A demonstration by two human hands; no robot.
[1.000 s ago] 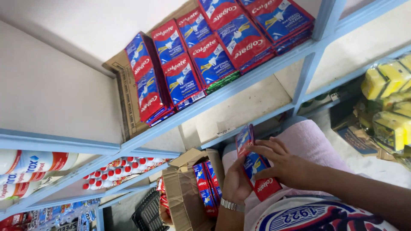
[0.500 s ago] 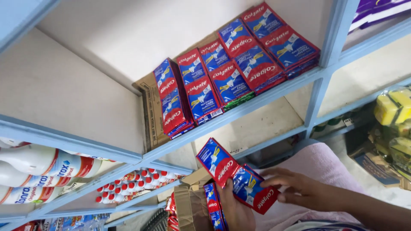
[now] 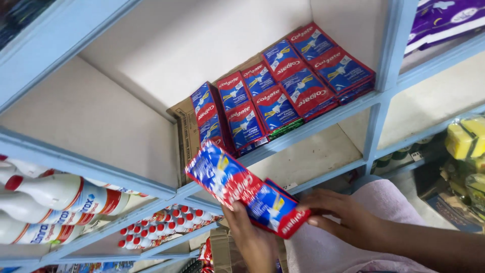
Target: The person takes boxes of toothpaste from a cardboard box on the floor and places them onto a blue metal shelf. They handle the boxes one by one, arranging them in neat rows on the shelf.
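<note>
My left hand (image 3: 252, 237) grips from below a fanned bunch of red and blue toothpaste boxes (image 3: 237, 187), held just in front of the light blue shelf edge (image 3: 323, 124). My right hand (image 3: 343, 217) rests its fingers on the right end of the same bunch. On the shelf above lie several matching toothpaste boxes (image 3: 283, 96), stacked flat in rows on a sheet of brown cardboard (image 3: 188, 129). The leftmost stack (image 3: 208, 114) sits just above the boxes I hold.
White bottles with red caps (image 3: 55, 202) lie on the lower left shelf, with small red-capped tubes (image 3: 156, 227) beside them. A blue upright post (image 3: 384, 86) divides the shelving. Yellow packets (image 3: 467, 139) sit at the right, purple packs (image 3: 444, 20) at the top right. The shelf's left half is bare white board (image 3: 96, 121).
The handful of boxes has risen from near my lap up toward the shelf edge and fanned out. The view has swung left and closer to the shelf.
</note>
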